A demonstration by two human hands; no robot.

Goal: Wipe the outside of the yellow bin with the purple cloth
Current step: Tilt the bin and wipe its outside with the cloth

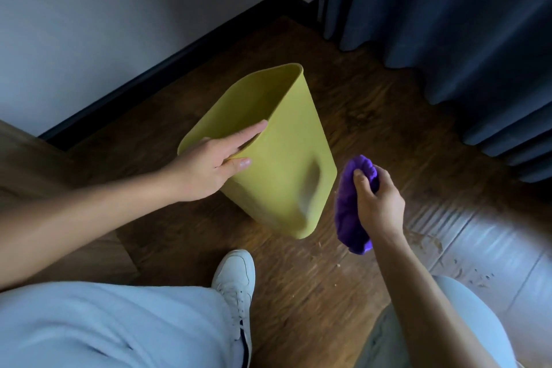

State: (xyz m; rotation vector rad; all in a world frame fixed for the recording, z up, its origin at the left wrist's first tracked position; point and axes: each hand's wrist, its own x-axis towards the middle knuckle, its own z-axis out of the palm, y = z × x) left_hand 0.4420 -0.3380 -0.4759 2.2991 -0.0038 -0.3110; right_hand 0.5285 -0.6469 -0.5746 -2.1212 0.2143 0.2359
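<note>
The yellow bin [286,140] stands tilted on the wooden floor in the middle of the head view, its open mouth leaning away to the upper left. My left hand [209,164] grips the near rim, fingers inside and thumb on the outer wall. The bunched purple cloth [349,203] hangs in my right hand [379,203], just right of the bin's lower side. A narrow gap separates the cloth from the bin wall. A recessed grip shows on the wall facing the cloth.
A white wall with dark skirting [167,66] runs behind the bin. Dark blue curtains [466,39] hang at the back right. My white shoe [236,281] and light trousers are below the bin. Crumbs lie on the floor [433,245] at the right. Wooden furniture [33,164] stands left.
</note>
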